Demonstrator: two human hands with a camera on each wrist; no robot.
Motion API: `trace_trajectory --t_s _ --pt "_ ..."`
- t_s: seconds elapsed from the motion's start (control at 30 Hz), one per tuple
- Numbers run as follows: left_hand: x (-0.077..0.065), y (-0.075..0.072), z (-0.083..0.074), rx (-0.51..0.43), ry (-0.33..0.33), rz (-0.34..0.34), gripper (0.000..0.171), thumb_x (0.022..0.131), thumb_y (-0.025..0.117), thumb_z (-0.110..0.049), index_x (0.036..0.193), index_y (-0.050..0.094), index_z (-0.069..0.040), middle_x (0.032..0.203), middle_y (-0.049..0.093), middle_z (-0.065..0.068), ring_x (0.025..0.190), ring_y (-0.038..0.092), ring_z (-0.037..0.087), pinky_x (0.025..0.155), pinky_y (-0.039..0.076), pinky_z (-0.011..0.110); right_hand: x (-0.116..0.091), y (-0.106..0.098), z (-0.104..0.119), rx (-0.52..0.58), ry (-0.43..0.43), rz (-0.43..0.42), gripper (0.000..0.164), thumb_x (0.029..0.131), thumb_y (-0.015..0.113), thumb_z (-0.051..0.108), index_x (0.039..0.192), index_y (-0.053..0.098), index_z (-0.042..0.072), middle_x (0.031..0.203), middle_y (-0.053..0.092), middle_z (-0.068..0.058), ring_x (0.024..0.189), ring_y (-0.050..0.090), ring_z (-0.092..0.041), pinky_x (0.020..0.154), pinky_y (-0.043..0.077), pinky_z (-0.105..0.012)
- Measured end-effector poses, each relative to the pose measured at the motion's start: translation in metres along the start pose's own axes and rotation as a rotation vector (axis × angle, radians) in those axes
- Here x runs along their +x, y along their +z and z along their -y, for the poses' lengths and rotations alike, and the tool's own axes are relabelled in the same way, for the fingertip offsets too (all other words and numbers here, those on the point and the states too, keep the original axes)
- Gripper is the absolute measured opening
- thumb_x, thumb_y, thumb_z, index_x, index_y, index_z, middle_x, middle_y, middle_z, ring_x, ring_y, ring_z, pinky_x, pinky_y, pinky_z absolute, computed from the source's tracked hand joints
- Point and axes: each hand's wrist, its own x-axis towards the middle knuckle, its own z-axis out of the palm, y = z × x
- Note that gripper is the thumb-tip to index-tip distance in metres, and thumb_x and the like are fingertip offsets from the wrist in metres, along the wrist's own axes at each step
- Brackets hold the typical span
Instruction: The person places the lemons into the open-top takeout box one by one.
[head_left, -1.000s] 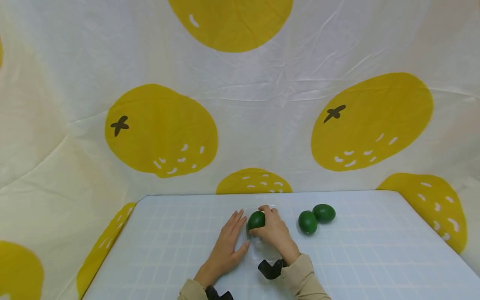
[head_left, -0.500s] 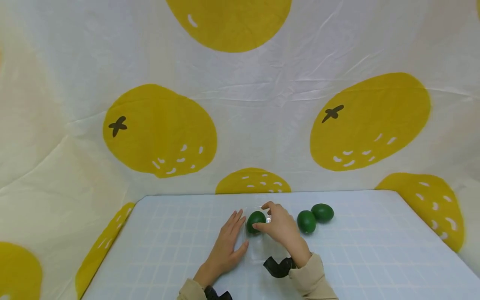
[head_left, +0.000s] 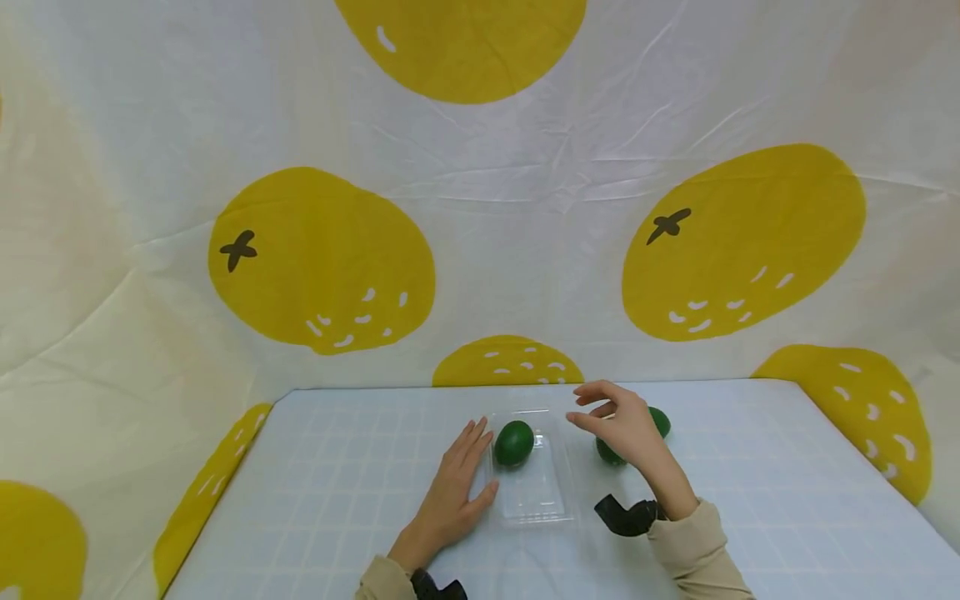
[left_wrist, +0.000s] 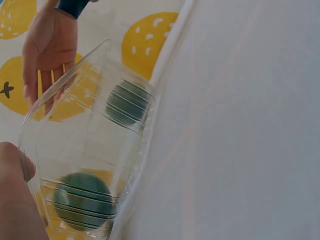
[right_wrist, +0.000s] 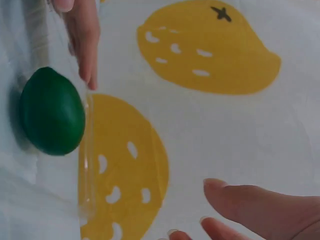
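On a pale checked tabletop (head_left: 352,492), a single dark green oval fruit (head_left: 513,443) lying towards the far left corner of a clear plastic tray (head_left: 534,496), with the left hand (head_left: 448,492) alongside, fingers straight, thumb and fingertips at the tray's left rim. To the right of the tray, raised and holding nothing, the right hand (head_left: 626,427), a gap between thumb and bent fingers, partly hiding a nearer green fruit (head_left: 611,453) and a farther green fruit (head_left: 661,421). Behind, a white cloth (head_left: 525,275) printed with big yellow fruit shapes (head_left: 322,258).
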Motion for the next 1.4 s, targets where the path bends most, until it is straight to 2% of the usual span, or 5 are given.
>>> trace_trajectory --t_s 0.23,0.47,0.7,0.97,1.4 --pt "0.000 -0.001 -0.001 0.003 -0.006 0.009 0.064 0.087 0.051 -0.032 0.142 0.037 -0.003 0.152 0.028 0.012 0.139 0.023 0.033 0.108 0.025 0.050 -0.003 -0.010 -0.039 0.093 -0.056 -0.125 0.031 0.083 0.071 0.031 0.109 0.064 0.016 0.106 0.065 -0.005 0.086 0.063 -0.019 0.075 0.051 -0.024" --pt "0.001 -0.001 -0.001 -0.006 -0.015 0.021 0.064 0.088 0.051 -0.032 0.142 0.037 -0.003 0.153 0.026 0.011 0.140 0.022 0.032 0.108 0.026 0.052 -0.012 -0.003 -0.075 0.132 -0.106 -0.242 0.032 0.085 0.069 0.022 0.114 0.064 0.010 0.112 0.065 -0.004 0.103 0.060 -0.020 0.089 0.045 -0.019" --pt "0.002 -0.001 0.000 -0.005 -0.033 0.033 0.064 0.088 0.051 -0.033 0.143 0.036 -0.005 0.153 0.025 0.009 0.141 0.020 0.031 0.108 0.026 0.053 -0.029 -0.002 -0.076 0.129 -0.141 -0.267 0.036 0.084 0.069 0.012 0.118 0.061 0.003 0.116 0.062 -0.013 0.109 0.056 -0.021 0.092 0.038 -0.011" --pt "0.002 -0.001 -0.001 -0.018 -0.024 0.028 0.064 0.087 0.051 -0.033 0.143 0.036 -0.004 0.153 0.026 0.011 0.140 0.021 0.032 0.106 0.027 0.055 -0.026 0.016 -0.121 0.057 -0.328 -0.328 0.046 0.077 0.074 0.002 0.121 0.061 0.006 0.121 0.060 -0.011 0.115 0.051 -0.014 0.096 0.033 -0.009" --pt "0.001 -0.001 -0.001 -0.019 -0.018 0.028 0.064 0.088 0.050 -0.033 0.144 0.035 -0.005 0.153 0.026 0.011 0.140 0.021 0.033 0.107 0.025 0.055 -0.033 0.030 -0.130 -0.014 -0.348 -0.280 0.049 0.076 0.076 0.007 0.123 0.061 0.010 0.129 0.053 -0.009 0.122 0.038 -0.018 0.097 0.027 -0.016"
